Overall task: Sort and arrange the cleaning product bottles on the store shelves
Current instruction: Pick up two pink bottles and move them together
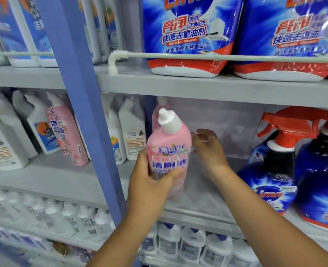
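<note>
My left hand (pixel 151 182) grips the lower body of a pink bottle (pixel 169 147) with a white angled cap, held upright in front of the middle shelf (pixel 201 197). Just right of the bottle, my right hand (pixel 209 147) hovers with fingers spread and holds nothing. Behind the held bottle another pink bottle (pixel 157 112) stands partly hidden at the back of the shelf. A further pink bottle (pixel 68 135) leans among white bottles in the left bay.
A blue upright post (pixel 82 105) splits the shelving. White angled-neck bottles (pixel 132 130) stand left of the held bottle. Blue spray bottles with red triggers (pixel 274 170) fill the right. Large blue refill pouches (pixel 190 35) sit on the upper shelf behind a rail (pixel 217 56). White bottles (pixel 188 245) line the bottom shelf.
</note>
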Demonstrator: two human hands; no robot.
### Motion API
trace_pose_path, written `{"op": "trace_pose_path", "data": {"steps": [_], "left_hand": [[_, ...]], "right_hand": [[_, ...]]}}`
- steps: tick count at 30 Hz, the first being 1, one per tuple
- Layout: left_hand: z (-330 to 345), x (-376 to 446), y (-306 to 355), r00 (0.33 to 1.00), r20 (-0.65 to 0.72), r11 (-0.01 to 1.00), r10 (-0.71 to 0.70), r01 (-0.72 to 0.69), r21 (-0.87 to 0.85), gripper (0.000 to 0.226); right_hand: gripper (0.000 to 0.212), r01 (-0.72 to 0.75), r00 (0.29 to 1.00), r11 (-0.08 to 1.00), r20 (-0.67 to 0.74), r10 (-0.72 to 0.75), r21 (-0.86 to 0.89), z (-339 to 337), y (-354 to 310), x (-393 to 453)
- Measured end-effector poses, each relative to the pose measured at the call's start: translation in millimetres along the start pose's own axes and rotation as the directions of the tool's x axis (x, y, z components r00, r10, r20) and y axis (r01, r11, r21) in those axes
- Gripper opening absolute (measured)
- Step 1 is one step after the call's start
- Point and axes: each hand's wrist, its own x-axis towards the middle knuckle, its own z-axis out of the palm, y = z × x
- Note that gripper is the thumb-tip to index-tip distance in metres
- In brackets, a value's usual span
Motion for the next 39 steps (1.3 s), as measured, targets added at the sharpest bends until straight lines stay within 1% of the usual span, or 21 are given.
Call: {"op": "trace_pose_path", "data": {"steps": [2,4,6,7,8,10,11,12,13,15,17,18,22,26,27,29,30,32,34,36,39], "left_hand": [[-21.2,-30.9,16.1,0.999,0.040,1.000,-0.002,0.002,-0.004,0.060],[-37.3,-49.9,25.7,0.999,0.025,0.999,-0.041,0.042,-0.013,0.063],[-48.4,-58.3,27.9,0.995,-0.009,0.994,-0.100,0.100,-0.033,0.057],[-54.1,-60.4,26.1,0.992,-0.026,0.991,-0.124,0.123,-0.047,0.054],[-60.0,-62.7,26.1,0.989,-0.045,0.988,-0.144,0.142,-0.055,0.052],[-73.0,-66.9,26.5,0.983,-0.087,0.986,-0.164,0.160,-0.053,0.050],[-79.5,-68.9,26.2,0.980,-0.101,0.985,-0.170,0.165,-0.056,0.051],[-86.2,-70.9,26.6,0.978,-0.113,0.983,-0.177,0.170,-0.071,0.053],[-92.2,-71.7,27.9,0.974,-0.129,0.981,-0.184,0.174,-0.081,0.054],[-103.6,-72.1,30.8,0.971,-0.146,0.980,-0.188,0.174,-0.100,0.055],[-112.9,-71.7,31.6,0.975,-0.139,0.981,-0.175,0.159,-0.113,0.060],[-116.4,-71.3,31.8,0.977,-0.135,0.981,-0.166,0.151,-0.119,0.063],[-132.0,-70.1,26.5,0.978,-0.140,0.983,-0.151,0.135,-0.123,0.066],[-151.2,-71.4,18.2,0.973,-0.192,0.988,-0.128,0.109,-0.107,0.051],[-156.9,-70.6,14.7,0.969,-0.212,0.988,-0.128,0.106,-0.110,0.051],[-169.3,-66.9,8.6,0.962,-0.248,0.990,-0.113,0.088,-0.113,0.063],[-175.9,-64.3,6.9,0.959,-0.266,0.991,-0.101,0.074,-0.111,0.066],[-190.8,-58.9,3.9,0.950,-0.302,0.994,-0.077,0.049,-0.097,0.064],[-207.3,-51.2,-0.3,0.940,-0.338,0.998,-0.052,0.035,-0.056,0.063],[-226.2,-38.4,-6.1,0.932,-0.360,0.999,-0.036,0.028,-0.027,0.050],[-259.0,-11.3,-19.5,0.929,-0.369,1.000,-0.012,0.018,0.012,0.048]], "right_hand": [[0.039,0.012,0.997,0.998,0.081,-0.007,-0.067,11.4,-5.9,1.3],[0.061,-0.005,0.976,0.998,0.218,0.018,-0.059,28.7,-13.3,0.9],[0.058,-0.027,0.953,0.999,0.302,0.036,-0.032,52.7,-16.0,7.4],[0.059,0.012,0.949,1.000,0.316,-0.003,-0.027,64.2,-8.2,19.3],[0.066,0.035,0.953,0.996,0.303,-0.010,-0.078,75.4,-4.8,29.6],[0.089,0.033,0.967,0.984,0.253,0.012,-0.173,93.1,3.7,51.2],[0.096,0.020,0.976,0.982,0.217,0.022,-0.189,99.8,7.4,59.4],[0.099,-0.005,0.978,0.984,0.205,0.042,-0.180,101.3,6.1,61.1],[0.097,-0.024,0.977,0.989,0.208,0.054,-0.143,102.4,1.2,59.8],[0.080,-0.069,0.964,0.993,0.248,0.092,-0.099,102.7,1.7,61.8],[0.059,-0.036,0.965,0.993,0.254,0.065,-0.115,100.0,2.4,58.2],[0.056,-0.008,0.971,0.992,0.238,0.037,-0.123,97.4,3.0,53.7],[0.062,0.110,0.978,0.986,0.193,-0.085,-0.123,72.2,-4.1,3.0],[0.069,0.255,0.958,0.957,0.172,-0.231,-0.139,36.3,-28.6,-76.8],[0.071,0.278,0.951,0.951,0.180,-0.252,-0.136,30.7,-36.0,-96.7],[0.073,0.309,0.934,0.946,0.216,-0.283,-0.098,24.2,-51.7,-139.1],[0.073,0.313,0.927,0.948,0.240,-0.289,-0.066,23.8,-59.9,-160.3],[0.074,0.317,0.906,0.948,0.302,-0.297,-0.018,30.6,-68.1,-194.5],[0.077,0.321,0.880,0.947,0.373,-0.295,-0.008,46.9,-66.6,-217.1],[0.083,0.282,0.863,0.959,0.433,-0.259,0.012,71.4,-54.7,-232.0],[0.089,0.233,0.852,0.973,0.482,-0.203,-0.002,115.9,-41.8,-248.4]]}}
